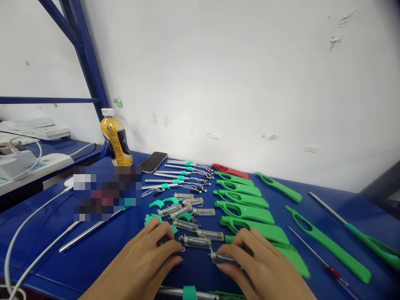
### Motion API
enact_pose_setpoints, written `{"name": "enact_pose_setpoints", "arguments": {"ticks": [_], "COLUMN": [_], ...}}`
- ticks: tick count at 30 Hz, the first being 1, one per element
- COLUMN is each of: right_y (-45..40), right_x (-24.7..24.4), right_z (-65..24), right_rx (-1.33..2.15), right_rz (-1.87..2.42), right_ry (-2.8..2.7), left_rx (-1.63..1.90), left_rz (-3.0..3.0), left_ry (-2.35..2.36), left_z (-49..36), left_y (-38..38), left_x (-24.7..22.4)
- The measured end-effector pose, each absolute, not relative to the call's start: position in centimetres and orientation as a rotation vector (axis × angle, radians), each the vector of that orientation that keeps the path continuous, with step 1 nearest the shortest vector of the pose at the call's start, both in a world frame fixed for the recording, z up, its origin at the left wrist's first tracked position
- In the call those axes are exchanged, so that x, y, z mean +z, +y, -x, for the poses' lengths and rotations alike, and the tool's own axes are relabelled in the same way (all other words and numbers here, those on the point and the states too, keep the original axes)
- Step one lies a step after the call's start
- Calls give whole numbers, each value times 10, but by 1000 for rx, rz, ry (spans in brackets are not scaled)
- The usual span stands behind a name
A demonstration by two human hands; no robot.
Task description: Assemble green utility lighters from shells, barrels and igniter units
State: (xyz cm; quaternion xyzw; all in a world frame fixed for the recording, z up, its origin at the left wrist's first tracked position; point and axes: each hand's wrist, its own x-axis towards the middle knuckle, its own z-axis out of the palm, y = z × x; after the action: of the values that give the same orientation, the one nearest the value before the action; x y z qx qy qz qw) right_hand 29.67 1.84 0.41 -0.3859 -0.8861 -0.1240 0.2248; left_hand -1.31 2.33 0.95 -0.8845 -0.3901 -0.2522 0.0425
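Observation:
My right hand (253, 258) is closed around a clear plastic fuel tank (215, 256), holding it low over the table between thumb and fingers. My left hand (153, 254) has its fingers curled beside the teal triggers (156, 203). A tiny pale piece shows at its index fingertip; what it holds, if anything, I cannot make out. Several more clear fuel tanks (196, 242) lie between and beyond the hands. Green lighter handle shells (250, 213) are lined up past my right hand, which partly covers the nearest ones. At the front edge lies a metal tube (171, 292) with a teal collar.
Metal tubes with wires (168, 181) lie in a row at the back, near a phone (153, 161) and a yellow drink bottle (116, 139). A red shell (231, 171) heads the green row. A screwdriver (336, 275) lies right; white cables (37, 212) cross the left.

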Motion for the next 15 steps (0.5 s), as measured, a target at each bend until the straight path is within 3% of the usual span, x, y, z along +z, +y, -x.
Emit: {"name": "enact_pose_setpoints", "arguments": {"ticks": [8, 15], "right_y": [23, 26], "right_x": [-11, 27], "right_z": [-288, -288], "right_rx": [-486, -431], "right_rz": [1071, 1000], "right_ry": [-2422, -2362], "left_rx": [-549, -424], "left_rz": [2718, 2657], "left_ry": [-1226, -1211], "left_z": [8, 1], "left_y": [38, 37], "left_x": [-15, -11]}}
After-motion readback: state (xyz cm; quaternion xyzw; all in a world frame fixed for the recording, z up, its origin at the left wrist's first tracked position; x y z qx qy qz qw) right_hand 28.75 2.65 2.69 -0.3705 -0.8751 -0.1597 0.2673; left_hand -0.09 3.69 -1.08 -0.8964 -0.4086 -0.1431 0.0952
